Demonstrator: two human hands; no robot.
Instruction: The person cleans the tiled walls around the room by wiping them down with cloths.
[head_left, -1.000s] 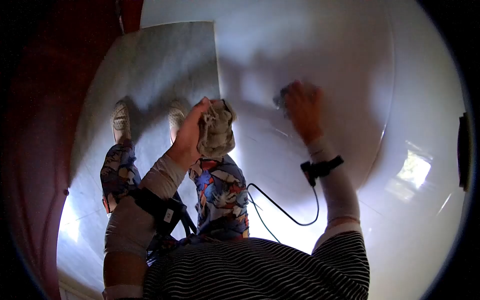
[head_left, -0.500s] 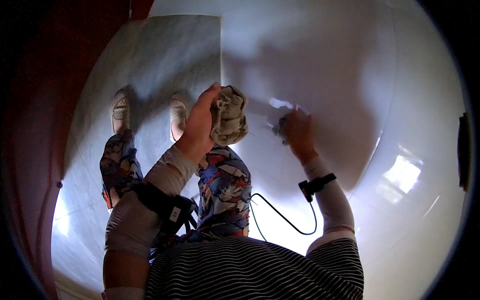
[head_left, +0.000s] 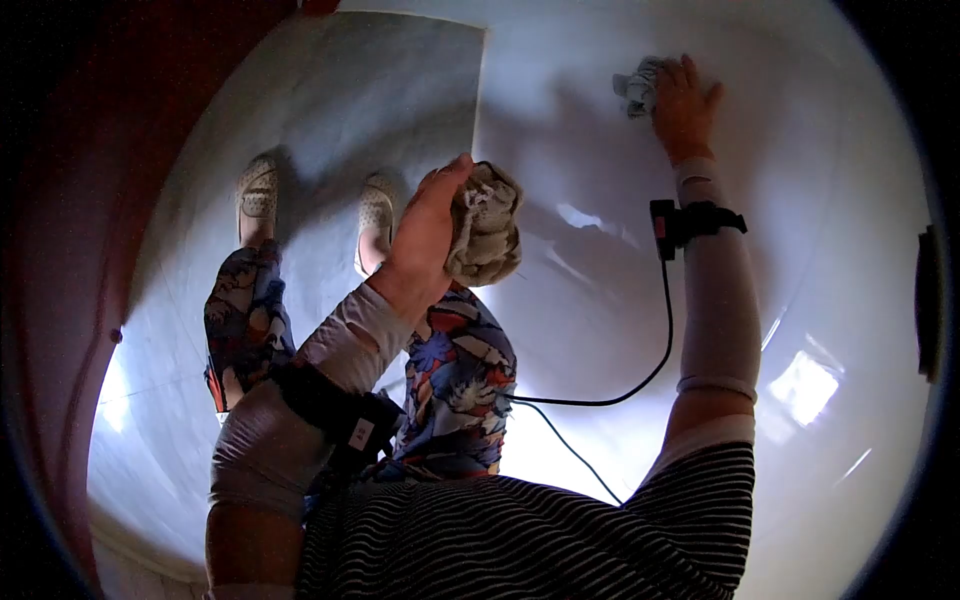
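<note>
My left hand (head_left: 425, 235) is closed around a bunched brown-grey cloth (head_left: 487, 225), held in mid-air over my knee and beside the white wall. Out to the upper right, my right hand (head_left: 685, 115) lies against the glossy white wall (head_left: 600, 330) with a crumpled grey-and-white cloth (head_left: 637, 87) pressed under its fingers. Part of that cloth pokes out to the left of the hand. Its thumb side is spread away from the cloth.
Grey marbled floor (head_left: 400, 80) lies under my two slip-on shoes (head_left: 258, 200). A dark red panel (head_left: 80, 250) runs along the left. A black cable (head_left: 610, 402) hangs from the right wrist strap (head_left: 705, 222). A dark fixture (head_left: 927, 305) sits at the far right.
My right hand has moved up and to the right along the wall with its cloth, the arm stretching out. My left hand and its cloth have shifted slightly right in view.
</note>
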